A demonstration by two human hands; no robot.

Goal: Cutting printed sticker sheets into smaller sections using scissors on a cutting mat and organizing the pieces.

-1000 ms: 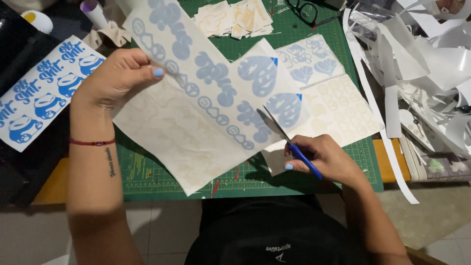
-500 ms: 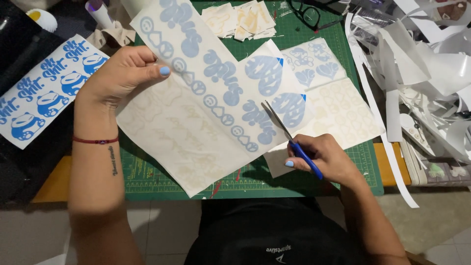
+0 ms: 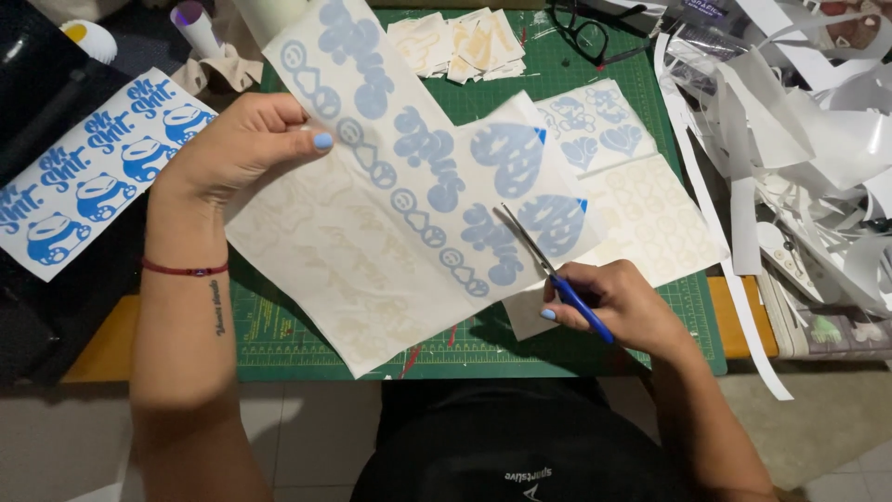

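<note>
"What was in hand at that moment?"

"Cutting. The left hand point(image 3: 246, 149) pinched the far-left part of a large sticker sheet point(image 3: 409, 204), thumb on top and fingers closed under it, holding it tilted above the green cutting mat point(image 3: 307, 339). The right hand point(image 3: 618, 307) was closed round the blue handles of the scissors point(image 3: 548, 270), whose blades pointed far-left into the sheet's right edge, just beside two blue heart shapes."

"Were the blades open?"

"Barely parted, as far as I could tell. I'd judge a cut there called for running the blades between the rows of blue shapes without nicking one, with the left hand keeping the sheet taut."

"And the surface?"

"Crowded. The mat lay on a wooden table point(image 3: 102, 349). At the left sat a printed sheet of blue stickers point(image 3: 88, 172). More pale sheets point(image 3: 641, 204) lay under the right side of the held one. A stack of small cut pieces point(image 3: 460, 42) and a pair of glasses point(image 3: 581, 33) sat at the far edge, and a heap of white offcuts point(image 3: 808, 139) filled the right. Pale floor showed near the person."
</note>
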